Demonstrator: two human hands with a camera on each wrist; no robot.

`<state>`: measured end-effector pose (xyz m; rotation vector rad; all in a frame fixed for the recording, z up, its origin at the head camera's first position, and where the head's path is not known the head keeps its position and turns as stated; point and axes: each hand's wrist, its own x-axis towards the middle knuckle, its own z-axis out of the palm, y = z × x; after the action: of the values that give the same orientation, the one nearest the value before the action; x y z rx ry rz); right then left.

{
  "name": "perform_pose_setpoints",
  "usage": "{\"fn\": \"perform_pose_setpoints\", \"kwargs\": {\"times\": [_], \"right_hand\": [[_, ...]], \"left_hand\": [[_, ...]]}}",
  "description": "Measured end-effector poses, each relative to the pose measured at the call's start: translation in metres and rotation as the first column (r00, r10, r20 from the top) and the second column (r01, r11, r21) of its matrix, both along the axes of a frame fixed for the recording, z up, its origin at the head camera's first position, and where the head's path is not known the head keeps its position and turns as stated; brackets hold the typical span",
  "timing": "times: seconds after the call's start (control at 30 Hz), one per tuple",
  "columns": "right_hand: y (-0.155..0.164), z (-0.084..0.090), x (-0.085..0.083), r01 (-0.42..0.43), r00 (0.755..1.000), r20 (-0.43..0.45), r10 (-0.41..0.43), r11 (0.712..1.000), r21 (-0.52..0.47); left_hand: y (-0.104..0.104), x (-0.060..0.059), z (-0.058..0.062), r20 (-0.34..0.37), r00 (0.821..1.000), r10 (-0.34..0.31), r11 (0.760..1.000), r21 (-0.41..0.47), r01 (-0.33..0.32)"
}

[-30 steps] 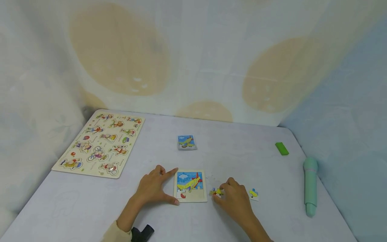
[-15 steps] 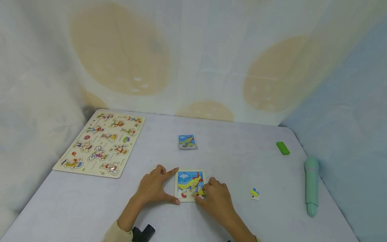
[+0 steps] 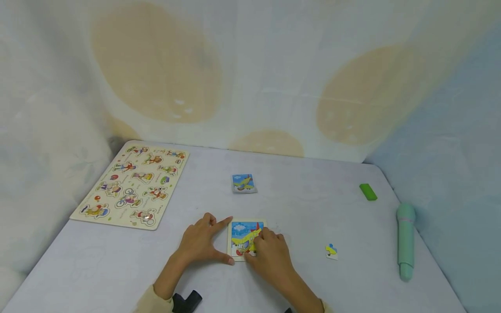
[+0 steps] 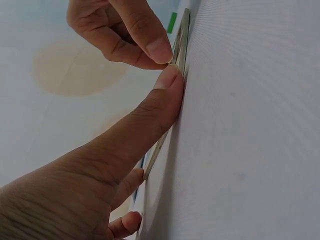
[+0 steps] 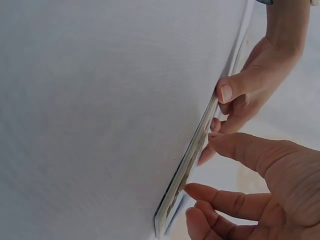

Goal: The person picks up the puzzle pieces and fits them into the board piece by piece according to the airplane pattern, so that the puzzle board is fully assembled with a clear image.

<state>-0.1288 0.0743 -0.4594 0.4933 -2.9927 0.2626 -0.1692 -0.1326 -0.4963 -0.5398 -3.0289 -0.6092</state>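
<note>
Bracing the frame (image 3: pixel 247 240) from its left side, the left hand (image 3: pixel 203 244) lies flat on the surface (image 3: pixel 305 208), forefinger along the top left corner and thumb (image 4: pixel 160 102) against the near left corner; fingers are spread and straight, gripping nothing, and this likely stops the frame sliding while a piece goes in. The right hand (image 3: pixel 270 256) covers the frame's lower right part, fingertips bent down onto the picture. A yellow and red piece shows at those fingertips, but whether they pinch it or merely press it flat cannot be told; in the right wrist view the fingers (image 5: pixel 225 200) hang curved just off the frame's edge, with no piece visible.

The frame sits near the front middle of the surface, edges roughly square to the viewer, lying flat.

Loose items:
- piece (image 3: pixel 331 251) to the right, well apart from both hands
- card (image 3: pixel 244 183) behind the frame, apart from it
- board (image 3: pixel 132 189) at the far left
- green block (image 3: pixel 368 191) and pen (image 3: pixel 405 240) along the right edge

Open room lies between the frame and the loose piece, and behind the frame up to the card. A dark object shows at the front edge below the left wrist; what it is cannot be told
</note>
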Motion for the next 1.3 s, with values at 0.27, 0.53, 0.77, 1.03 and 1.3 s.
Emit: {"fn": "perform_pose_setpoints", "kwargs": {"times": [0.27, 0.53, 0.77, 1.03, 1.3], "right_hand": [[0.008, 0.001, 0.009, -0.038, 0.997, -0.062, 0.042, 0.997, 0.073], [0.027, -0.001, 0.025, -0.170, 0.985, 0.035, 0.167, 0.974, 0.152], [0.035, -0.007, 0.023, -0.244, 0.969, 0.024, 0.246, 0.938, 0.247], [0.035, -0.001, 0.013, -0.273, 0.962, 0.063, 0.266, 0.932, 0.240], [0.053, -0.001, 0.009, -0.293, 0.955, 0.079, 0.286, 0.951, 0.101]], "left_hand": [[0.001, 0.000, 0.000, -0.009, 1.000, 0.006, 1.000, 0.006, -0.005], [0.000, 0.001, 0.001, -0.016, 1.000, 0.008, 1.000, -0.001, -0.008], [0.000, 0.001, 0.001, -0.005, 1.000, 0.007, 1.000, -0.004, -0.007], [0.001, 0.000, 0.003, -0.001, 1.000, 0.009, 1.000, -0.006, -0.009], [0.001, 0.000, 0.001, -0.007, 1.000, 0.007, 1.000, -0.002, -0.007]]}}
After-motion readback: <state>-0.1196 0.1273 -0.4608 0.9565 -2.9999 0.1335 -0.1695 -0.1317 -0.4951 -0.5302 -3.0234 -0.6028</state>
